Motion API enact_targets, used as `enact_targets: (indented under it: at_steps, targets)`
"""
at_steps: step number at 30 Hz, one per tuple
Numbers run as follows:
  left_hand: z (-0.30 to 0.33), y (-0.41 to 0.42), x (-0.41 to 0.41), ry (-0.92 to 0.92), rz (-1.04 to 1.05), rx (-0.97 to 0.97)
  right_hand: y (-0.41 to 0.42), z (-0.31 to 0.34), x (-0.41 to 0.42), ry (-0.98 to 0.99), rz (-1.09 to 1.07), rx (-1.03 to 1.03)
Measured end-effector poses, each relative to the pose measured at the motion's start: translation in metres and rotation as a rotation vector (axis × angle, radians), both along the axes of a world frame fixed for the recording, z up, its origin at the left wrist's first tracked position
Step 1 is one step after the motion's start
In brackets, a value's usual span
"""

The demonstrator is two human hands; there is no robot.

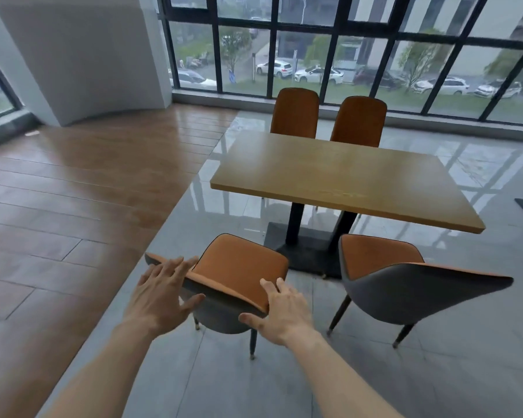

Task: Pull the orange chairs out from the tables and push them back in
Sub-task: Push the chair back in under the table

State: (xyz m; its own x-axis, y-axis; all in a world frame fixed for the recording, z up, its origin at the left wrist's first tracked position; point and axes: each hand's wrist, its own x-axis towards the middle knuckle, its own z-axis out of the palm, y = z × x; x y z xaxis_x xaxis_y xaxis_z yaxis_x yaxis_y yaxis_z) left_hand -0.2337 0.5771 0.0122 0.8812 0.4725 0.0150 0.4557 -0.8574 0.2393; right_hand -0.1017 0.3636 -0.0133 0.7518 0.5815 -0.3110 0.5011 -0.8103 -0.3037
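Both bare forearms extend from the lower edge of the view toward the backrest of the near-left orange chair point(239, 267). Left hand point(160, 300): fingers spread and open, fingertips at the left end of the backrest's top edge, thumb below the rim; no closed grip is visible. Right hand point(281, 312): also open, fingers spread, resting on the right end of the same top edge, thumb pointing left under the rim.

This chair has an orange seat and inner back, a grey outer shell and dark legs. It stands on the grey tiled floor point(284, 387), clear of the near edge of the desk point(344, 176), with its seat facing the desk.

Just beside it to the right stands a second orange chair point(384, 276) of the same build, also clear of the desk's near edge, its backrest angled toward the right.

The desk has a light wood top on dark posts set in a dark base plate point(308, 251). At its far edge, two more orange chairs point(295, 114) point(360, 122) stand side by side, pushed in close, backs toward the window wall point(344, 40).

Wood-look flooring point(58, 191) covers the left area, beside a white pillar point(82, 55).
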Motion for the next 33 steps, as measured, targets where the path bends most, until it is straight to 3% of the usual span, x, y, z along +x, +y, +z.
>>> enact_targets:
  at_steps: [5, 17, 23, 28, 33]
  targets:
    - [-0.005, 0.060, -0.010, 0.103, -0.028, 0.008, 0.059, -0.023, -0.006, 0.112, -0.019, -0.007]
    - [-0.041, 0.151, 0.042, 0.282, -0.304, 0.034, 0.129, -0.041, -0.007, 0.128, -0.042, -0.101]
    - [-0.087, 0.190, 0.054, 0.353, -0.468, -0.004, 0.161, -0.059, -0.014, 0.057, -0.158, -0.139]
    - [-0.115, 0.211, 0.079, 0.283, -0.591, -0.071, 0.167, -0.086, -0.010, -0.020, -0.236, -0.124]
    - [-0.137, 0.219, 0.099, 0.289, -0.651, -0.018, 0.159, -0.104, -0.001, -0.088, -0.222, -0.103]
